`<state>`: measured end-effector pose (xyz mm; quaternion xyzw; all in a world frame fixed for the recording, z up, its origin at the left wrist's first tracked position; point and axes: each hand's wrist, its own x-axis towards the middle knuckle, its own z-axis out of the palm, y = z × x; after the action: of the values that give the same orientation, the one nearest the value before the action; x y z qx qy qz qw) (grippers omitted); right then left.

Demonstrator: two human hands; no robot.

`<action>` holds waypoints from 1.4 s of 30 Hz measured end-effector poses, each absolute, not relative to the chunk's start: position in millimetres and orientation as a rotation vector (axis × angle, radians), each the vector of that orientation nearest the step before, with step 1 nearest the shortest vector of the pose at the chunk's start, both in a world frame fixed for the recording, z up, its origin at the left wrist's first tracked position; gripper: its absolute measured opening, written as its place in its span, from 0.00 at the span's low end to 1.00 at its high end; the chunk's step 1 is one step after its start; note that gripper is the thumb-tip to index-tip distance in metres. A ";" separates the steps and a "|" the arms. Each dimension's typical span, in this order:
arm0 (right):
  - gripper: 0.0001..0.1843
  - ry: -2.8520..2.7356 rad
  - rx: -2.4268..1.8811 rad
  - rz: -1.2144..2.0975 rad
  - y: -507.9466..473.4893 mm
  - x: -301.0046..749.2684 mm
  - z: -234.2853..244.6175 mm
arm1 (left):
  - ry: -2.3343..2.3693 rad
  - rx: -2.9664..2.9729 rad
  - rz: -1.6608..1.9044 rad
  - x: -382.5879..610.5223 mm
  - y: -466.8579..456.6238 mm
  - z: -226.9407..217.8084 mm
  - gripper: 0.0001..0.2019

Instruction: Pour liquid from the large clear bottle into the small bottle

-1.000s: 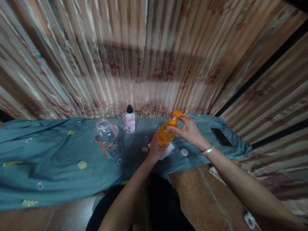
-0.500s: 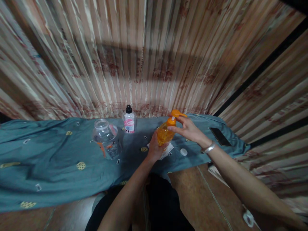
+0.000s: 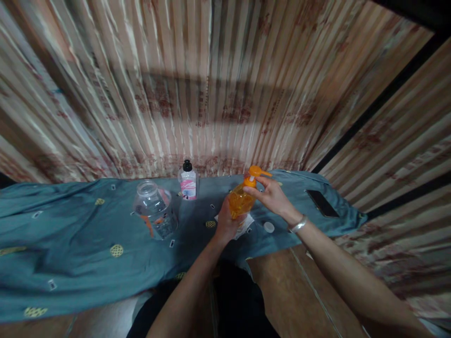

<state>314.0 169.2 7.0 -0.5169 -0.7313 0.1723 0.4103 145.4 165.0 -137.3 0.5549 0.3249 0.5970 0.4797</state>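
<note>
An orange see-through pump bottle (image 3: 242, 199) is tilted a little to the right in front of me. My left hand (image 3: 227, 220) is wrapped round its lower body. The fingers of my right hand (image 3: 270, 195) are closed round the orange pump head (image 3: 251, 180) at the neck, with the spout pointing right. Under the bottle lies a crumpled white tissue or paper (image 3: 245, 226), partly hidden. Just right of it is a small white cap (image 3: 268, 227) on the cloth.
A large clear plastic jar (image 3: 155, 211) without a lid stands to the left. Beside it is a clear bottle with a black cap and pink label (image 3: 188, 183). A black phone (image 3: 322, 203) lies at the right on the blue-green cloth (image 3: 84, 239). A striped curtain (image 3: 211, 94) hangs behind.
My right hand has shifted slightly at the bottle's neck while my left keeps its hold. The view has tilted a little, so the things on the cloth appear slightly lower.
</note>
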 end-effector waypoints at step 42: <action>0.43 -2.033 -1.701 0.285 108.2 272.4 -170.4 | 1.074 1.132 1.545 84.8 174.2 -96.0 0.32</action>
<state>272.4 108.2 -170.4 -0.6200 -0.7412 0.1039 0.2354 84.8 174.2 -96.0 0.4589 0.4355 0.6264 0.4554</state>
